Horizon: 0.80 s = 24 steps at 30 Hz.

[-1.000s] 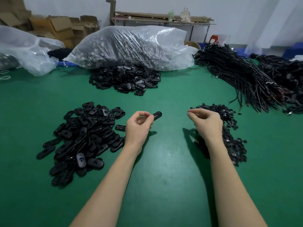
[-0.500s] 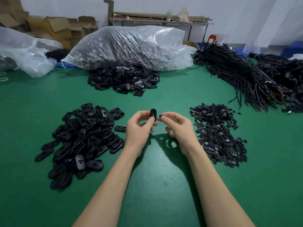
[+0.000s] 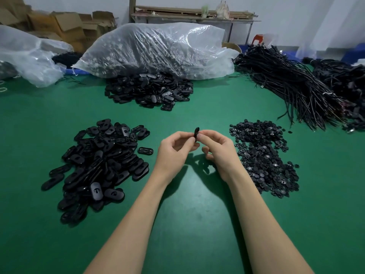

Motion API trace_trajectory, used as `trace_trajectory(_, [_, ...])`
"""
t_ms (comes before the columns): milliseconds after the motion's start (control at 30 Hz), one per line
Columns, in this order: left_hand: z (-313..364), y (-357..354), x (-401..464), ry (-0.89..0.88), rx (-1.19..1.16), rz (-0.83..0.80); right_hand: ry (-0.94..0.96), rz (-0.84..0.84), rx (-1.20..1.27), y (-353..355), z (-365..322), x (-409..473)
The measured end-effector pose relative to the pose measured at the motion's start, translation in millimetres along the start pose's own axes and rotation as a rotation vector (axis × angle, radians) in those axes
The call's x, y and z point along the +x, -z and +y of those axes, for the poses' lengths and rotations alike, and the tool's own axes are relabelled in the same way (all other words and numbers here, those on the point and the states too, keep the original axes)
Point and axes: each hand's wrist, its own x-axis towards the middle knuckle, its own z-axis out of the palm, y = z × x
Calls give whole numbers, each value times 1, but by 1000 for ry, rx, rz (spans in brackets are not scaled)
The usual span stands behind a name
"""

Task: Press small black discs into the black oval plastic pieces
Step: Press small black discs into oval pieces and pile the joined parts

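- My left hand [image 3: 175,150] and right hand [image 3: 218,149] met above the green table [image 3: 197,224], both pinching one black oval piece [image 3: 196,132] held on edge between the fingertips.
- I could not make out the small disc itself; the fingers hid it.
- The pile of oval pieces [image 3: 98,165] lay to the left of my hands, with one stray oval [image 3: 145,150] just beside it.
- The heap of small black discs [image 3: 262,155] lay to the right.
- A farther pile of ovals [image 3: 150,91] sat against a clear plastic bag [image 3: 158,50]; bundled black cords [image 3: 292,86] lay at far right.
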Motion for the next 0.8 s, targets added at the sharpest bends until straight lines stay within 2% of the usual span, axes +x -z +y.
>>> trace_trajectory(200, [0, 3, 3, 21, 16, 28, -18, -25, 39, 1, 2, 4])
trace_trajectory(600, [4, 0, 5, 133, -234, 141, -37, -22, 8, 1, 0, 3])
trace_trajectory(800, [6, 2, 6, 176, -298, 108, -55, 3, 30, 2, 1, 5])
